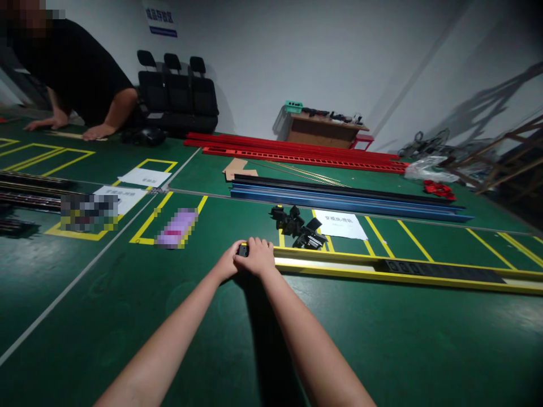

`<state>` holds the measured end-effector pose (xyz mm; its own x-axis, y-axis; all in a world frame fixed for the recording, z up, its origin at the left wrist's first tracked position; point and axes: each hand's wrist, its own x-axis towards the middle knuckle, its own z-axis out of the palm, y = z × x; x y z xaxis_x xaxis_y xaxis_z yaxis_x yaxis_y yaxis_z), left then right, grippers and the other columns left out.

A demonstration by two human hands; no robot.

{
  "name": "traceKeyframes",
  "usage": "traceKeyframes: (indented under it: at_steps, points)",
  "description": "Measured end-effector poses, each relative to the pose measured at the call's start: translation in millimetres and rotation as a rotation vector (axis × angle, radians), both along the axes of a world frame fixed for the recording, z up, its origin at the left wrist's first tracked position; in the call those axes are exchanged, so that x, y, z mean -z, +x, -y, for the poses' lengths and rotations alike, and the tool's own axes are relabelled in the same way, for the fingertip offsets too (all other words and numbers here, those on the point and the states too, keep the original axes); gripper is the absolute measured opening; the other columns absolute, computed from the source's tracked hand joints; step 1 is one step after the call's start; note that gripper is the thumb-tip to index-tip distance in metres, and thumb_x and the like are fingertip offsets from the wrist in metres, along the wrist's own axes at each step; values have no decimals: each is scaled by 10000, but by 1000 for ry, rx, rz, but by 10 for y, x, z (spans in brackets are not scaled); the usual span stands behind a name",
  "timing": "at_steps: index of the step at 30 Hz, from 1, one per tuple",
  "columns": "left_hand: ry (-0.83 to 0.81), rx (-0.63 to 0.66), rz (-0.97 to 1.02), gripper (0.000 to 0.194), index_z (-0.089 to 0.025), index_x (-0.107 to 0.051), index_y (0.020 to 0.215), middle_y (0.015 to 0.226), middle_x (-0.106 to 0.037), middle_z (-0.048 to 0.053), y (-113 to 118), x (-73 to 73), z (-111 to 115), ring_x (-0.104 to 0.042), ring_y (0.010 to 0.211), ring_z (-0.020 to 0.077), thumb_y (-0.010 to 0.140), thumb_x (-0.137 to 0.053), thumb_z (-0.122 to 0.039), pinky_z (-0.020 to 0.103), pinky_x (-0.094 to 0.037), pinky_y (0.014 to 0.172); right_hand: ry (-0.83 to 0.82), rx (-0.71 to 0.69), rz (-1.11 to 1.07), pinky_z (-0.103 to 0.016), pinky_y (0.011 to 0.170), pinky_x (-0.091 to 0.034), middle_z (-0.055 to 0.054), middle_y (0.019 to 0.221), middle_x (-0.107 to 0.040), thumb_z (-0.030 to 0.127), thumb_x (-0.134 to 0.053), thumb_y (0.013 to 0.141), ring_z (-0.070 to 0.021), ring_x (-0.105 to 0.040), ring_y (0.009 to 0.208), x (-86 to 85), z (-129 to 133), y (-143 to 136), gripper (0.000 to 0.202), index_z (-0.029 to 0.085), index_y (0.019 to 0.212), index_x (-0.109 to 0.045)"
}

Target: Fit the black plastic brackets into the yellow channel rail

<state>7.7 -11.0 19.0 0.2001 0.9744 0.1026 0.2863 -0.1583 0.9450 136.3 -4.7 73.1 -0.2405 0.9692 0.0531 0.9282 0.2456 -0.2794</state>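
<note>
A long yellow channel rail [331, 264] lies across the green table, its left end under my hands. Black socket modules [441, 271] sit inside its trough further right. At the left end a small black block [243, 250] shows between my hands. My left hand [228, 263] is closed around this block, thumb and fingers partly hidden. My right hand [262, 257] is closed over the rail's end, fingers curled over the far edge. Just beyond the rail lies a loose pile of black plastic parts [294, 226], beside a printed white sheet [341, 224].
Blue rails [348, 204] and red rails [297, 155] lie farther back. Dark rails [29, 192] and a blurred purple item [177, 228] are on the left. A person in black [76, 73] leans on the table's far left. Black seats [178, 96] stand by the wall.
</note>
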Motion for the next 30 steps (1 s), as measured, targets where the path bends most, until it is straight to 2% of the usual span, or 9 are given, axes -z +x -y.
traceKeyframes:
  at_steps: [9, 18, 26, 30]
  points:
    - [6, -38, 33, 564, -181, -448, 1222, 1210, -572, 103, 9, 48, 4, -550, 1102, 228, 686, -617, -225, 403, -426, 977, 49, 25, 23, -409, 841, -294, -114, 1008, -584, 514, -444, 773, -272, -481, 958, 30, 5, -61, 397, 183, 970, -541]
    - [4, -72, 45, 638, -172, -408, 1251, 1256, -543, 128, 10, 80, 8, -518, 1160, 236, 671, -660, -252, 411, -416, 992, 27, 26, 4, -418, 840, -297, -105, 1016, -590, 420, -412, 809, -263, -486, 954, 31, -30, -156, 316, 181, 980, -530]
    - [47, -52, -2, 661, -167, -425, 1231, 1249, -540, 124, 3, 26, 26, -524, 1142, 245, 633, -693, -250, 409, -420, 987, -4, 66, -25, -394, 817, -310, -100, 965, -605, 471, -436, 803, -255, -497, 932, 30, -63, -132, 333, 186, 939, -542]
    - [57, -70, 0, 665, -170, -420, 1233, 1242, -542, 126, 5, 38, 24, -523, 1141, 248, 632, -692, -252, 419, -416, 986, 8, 59, -11, -406, 832, -303, -112, 1002, -598, 435, -401, 833, -257, -488, 963, 43, -66, -162, 322, 178, 970, -539]
